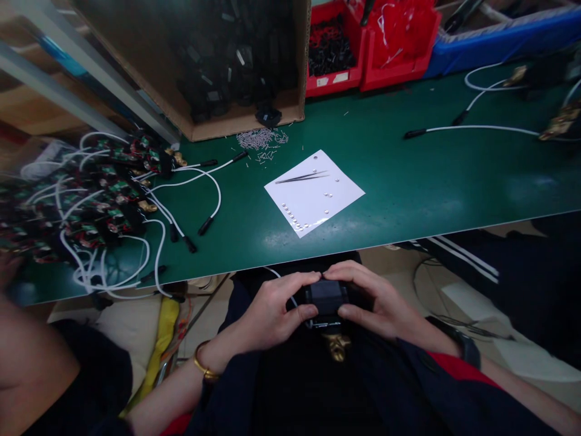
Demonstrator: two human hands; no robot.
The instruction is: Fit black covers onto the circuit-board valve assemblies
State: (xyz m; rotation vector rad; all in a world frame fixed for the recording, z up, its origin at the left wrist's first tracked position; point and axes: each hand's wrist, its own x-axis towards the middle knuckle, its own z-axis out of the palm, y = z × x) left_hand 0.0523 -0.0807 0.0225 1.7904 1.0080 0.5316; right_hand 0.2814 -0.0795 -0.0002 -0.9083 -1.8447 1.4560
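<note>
Both hands hold a small black boxy part (325, 298) over my lap, below the front edge of the green table (408, 175). My left hand (272, 309) grips its left side with thumb and fingers. My right hand (376, 303) grips its right side. A brass fitting (336, 346) hangs from the part's underside, and a thin white wire (278, 277) runs off behind my left hand. On the table ahead lies a white paper sheet (313, 192) with black tweezers (302, 177) and several tiny silver pieces.
A heap of assemblies with white cables (91, 206) covers the table's left. A cardboard box of black parts (227, 60) stands at the back, with small metal pins (261, 140) before it. Red bins (363, 42) sit behind. More white cables (476, 128) lie at right.
</note>
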